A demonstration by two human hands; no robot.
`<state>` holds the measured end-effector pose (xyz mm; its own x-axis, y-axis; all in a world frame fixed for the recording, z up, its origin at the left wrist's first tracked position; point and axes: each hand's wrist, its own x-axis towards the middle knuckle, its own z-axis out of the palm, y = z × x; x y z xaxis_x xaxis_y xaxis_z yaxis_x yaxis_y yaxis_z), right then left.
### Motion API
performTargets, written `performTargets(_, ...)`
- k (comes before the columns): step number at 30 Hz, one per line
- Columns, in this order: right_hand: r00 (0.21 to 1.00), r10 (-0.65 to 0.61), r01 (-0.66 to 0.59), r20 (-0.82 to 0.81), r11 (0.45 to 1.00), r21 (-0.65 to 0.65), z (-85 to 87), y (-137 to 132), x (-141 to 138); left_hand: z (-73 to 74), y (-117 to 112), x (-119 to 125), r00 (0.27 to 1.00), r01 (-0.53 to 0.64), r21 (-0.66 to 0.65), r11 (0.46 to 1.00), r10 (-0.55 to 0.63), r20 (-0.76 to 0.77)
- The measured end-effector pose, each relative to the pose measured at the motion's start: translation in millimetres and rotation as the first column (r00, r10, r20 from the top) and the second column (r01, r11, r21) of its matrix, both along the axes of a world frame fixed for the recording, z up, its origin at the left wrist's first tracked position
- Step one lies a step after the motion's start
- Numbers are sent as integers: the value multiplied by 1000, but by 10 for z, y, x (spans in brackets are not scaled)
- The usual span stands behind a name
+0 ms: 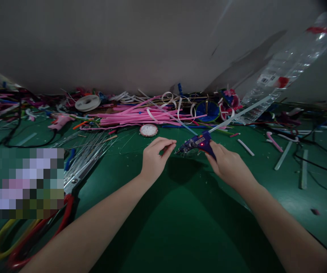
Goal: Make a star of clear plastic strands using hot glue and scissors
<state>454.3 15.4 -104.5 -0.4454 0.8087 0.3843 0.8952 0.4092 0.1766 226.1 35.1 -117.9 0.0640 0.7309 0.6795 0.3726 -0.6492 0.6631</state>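
Two bare hands are meeting: right hand (227, 163) clamping a blue plastic glue gun (197, 143), left hand (154, 158) pinching its fingertips together at the nozzle.

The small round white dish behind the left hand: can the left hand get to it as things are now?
Probably yes. The dish lies just beyond the left hand, with only bare green table between.

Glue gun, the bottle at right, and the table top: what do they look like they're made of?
Glue gun in the right hand: dark blue moulded plastic, slightly glossy, red indicator lit, translucent stick out the back. Bottle: clear thin plastic, ribbed, with highlights and see-through walls. Table top: green, matte, probably a mat or coated sheet; can't tell which.
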Motion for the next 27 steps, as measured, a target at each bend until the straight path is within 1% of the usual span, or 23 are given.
performTargets(6, 1000, -20, 19, -16, 1000, -14, 13, 0, 13, 1, -6, -3, 1000, 6, -7, 1000, -6, 7)
performTargets(9, 999, -29, 29, -41, 1000, 1, 29, -8, 11, 0, -4, 0, 1000, 3, -4, 1000, -3, 12)
performTargets(15, 1000, -3, 3, -27, 1000, 10, 2, -15, -24, -1, -4, -1, 1000, -1, -3, 1000, 1, -5)
performTargets(19, 1000, -2, 2, -10, 1000, -5, -22, -10, -35, -3, -2, -3, 1000, 2, -2, 1000, -2, -1)
performTargets(27, 999, -3, 3, -32, 1000, 11, -3, -7, 3, 3, -1, -2, 1000, 1, 4, 1000, -1, 3)
